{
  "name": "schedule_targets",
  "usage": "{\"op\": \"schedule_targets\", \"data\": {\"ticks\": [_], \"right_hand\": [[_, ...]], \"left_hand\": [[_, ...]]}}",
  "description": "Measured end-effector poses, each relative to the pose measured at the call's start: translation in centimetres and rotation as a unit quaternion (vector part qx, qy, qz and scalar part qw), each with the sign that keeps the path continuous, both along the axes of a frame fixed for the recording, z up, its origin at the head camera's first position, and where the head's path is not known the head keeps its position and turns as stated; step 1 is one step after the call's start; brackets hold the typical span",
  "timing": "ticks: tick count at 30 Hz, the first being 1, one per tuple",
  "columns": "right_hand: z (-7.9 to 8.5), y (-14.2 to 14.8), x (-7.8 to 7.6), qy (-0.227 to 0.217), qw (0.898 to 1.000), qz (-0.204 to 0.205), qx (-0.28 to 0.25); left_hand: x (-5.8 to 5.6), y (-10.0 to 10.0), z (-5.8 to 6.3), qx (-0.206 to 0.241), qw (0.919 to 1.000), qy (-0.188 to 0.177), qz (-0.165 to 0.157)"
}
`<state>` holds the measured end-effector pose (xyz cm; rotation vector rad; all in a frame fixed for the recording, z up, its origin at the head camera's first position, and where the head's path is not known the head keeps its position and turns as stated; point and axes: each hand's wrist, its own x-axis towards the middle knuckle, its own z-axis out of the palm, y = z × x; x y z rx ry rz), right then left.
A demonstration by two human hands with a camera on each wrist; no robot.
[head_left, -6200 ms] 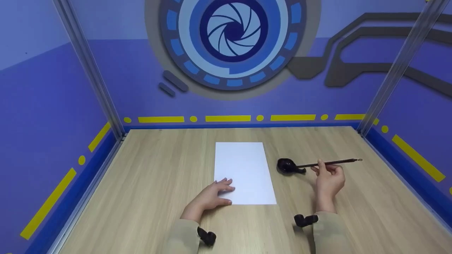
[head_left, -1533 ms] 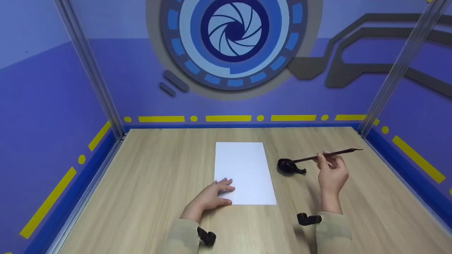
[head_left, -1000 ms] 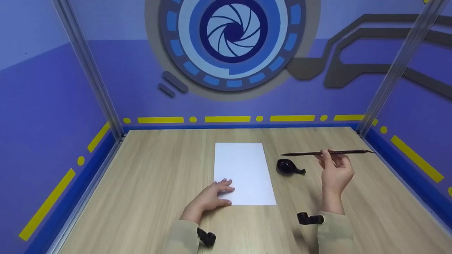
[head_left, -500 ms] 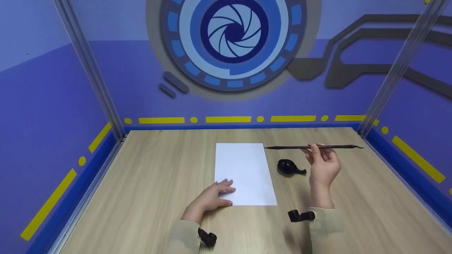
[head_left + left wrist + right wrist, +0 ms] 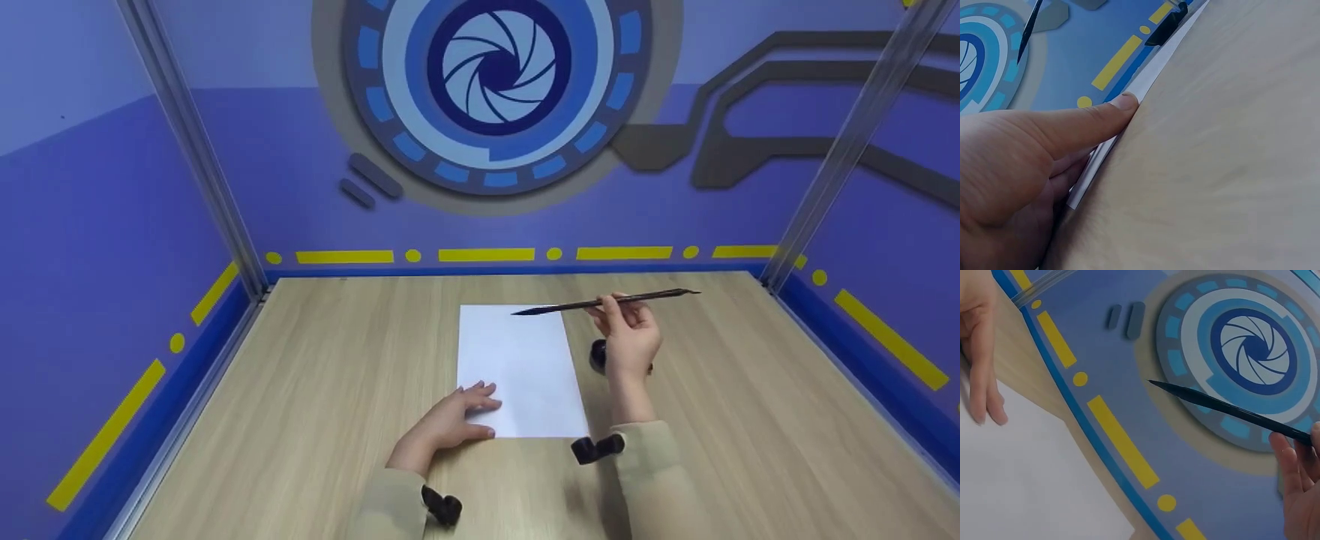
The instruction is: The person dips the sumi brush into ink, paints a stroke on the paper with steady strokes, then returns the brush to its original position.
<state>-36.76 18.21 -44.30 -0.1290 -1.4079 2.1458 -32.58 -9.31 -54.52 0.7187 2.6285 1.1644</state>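
The right hand [image 5: 628, 337] pinches the brush [image 5: 600, 303], whose long axis runs crosswise, tip over the paper's [image 5: 517, 367] far right corner. The left hand [image 5: 450, 416] lies flat, fingers straight, on the paper's near left corner.

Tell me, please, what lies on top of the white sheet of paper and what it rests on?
The left hand presses its fingers on the white sheet near corner. The brush held by the right hand hangs above it. The sheet lies on the wooden table; what it covers is hidden.

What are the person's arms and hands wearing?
Both arms wear beige long sleeves down to the wrist. The left hand and right hand are bare: no gloves or rings seen. A small black device sits at each wrist, left and right.
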Motion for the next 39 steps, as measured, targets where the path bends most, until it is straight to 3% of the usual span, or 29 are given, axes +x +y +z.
{"op": "schedule_targets", "data": {"ticks": [11, 17, 31, 39], "right_hand": [[-2.0, -3.9, -1.9, -0.006, 0.999, 0.034, 0.003], [-3.3, -5.3, -2.4, -0.025, 0.998, 0.034, 0.046], [-5.1, -7.0, -2.9, -0.047, 0.993, 0.030, 0.105], [-5.6, -7.4, -3.3, -0.048, 0.993, 0.037, 0.103]], "left_hand": [[0.1, 0.0, 0.0, 0.002, 1.0000, 0.003, -0.001], [0.0, 0.0, 0.0, 0.000, 0.9996, 0.023, -0.015], [-0.2, 0.1, -0.2, 0.001, 0.9994, 0.027, -0.019], [-0.3, 0.0, -0.2, -0.001, 0.9991, 0.035, -0.023]]}}
